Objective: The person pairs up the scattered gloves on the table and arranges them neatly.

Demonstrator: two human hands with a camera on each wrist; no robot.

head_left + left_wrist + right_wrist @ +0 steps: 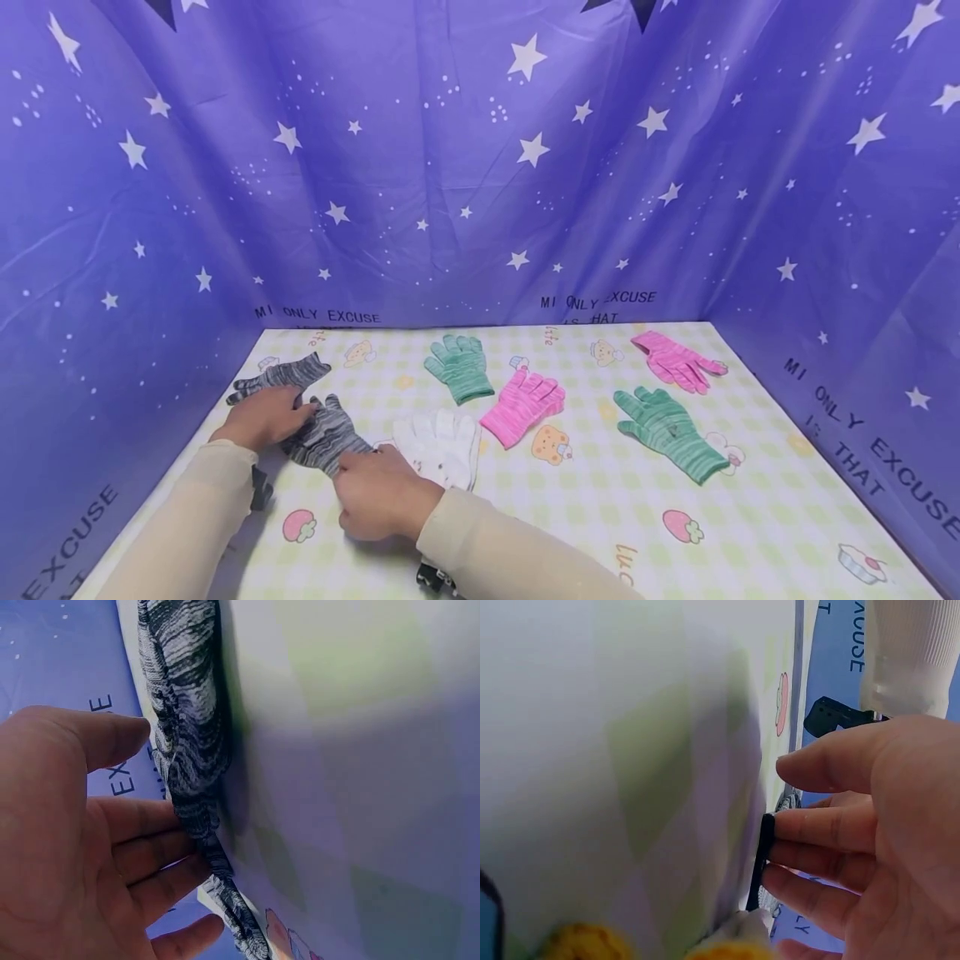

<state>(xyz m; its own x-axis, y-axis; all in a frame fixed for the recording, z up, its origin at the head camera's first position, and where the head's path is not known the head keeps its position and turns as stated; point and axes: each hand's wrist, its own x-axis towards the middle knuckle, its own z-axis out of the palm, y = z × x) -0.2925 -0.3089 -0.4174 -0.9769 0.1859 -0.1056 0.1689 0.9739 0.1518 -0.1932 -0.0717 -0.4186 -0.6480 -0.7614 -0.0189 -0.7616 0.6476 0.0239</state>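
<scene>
Hands (262, 415) (384, 493) straight-fingered, touching | nearer gray glove (327, 437) | cuff lower right, long axis diagonal

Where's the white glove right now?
In the head view, the white glove lies just left of center on the table, just beyond the right hand, between the nearer gray glove on its left and a pink glove on its right.

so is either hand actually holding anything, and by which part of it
Nothing looks firmly held: the left hand touches the nearer grey glove near its finger end, the right hand touches its cuff, with no pinch showing.
</scene>
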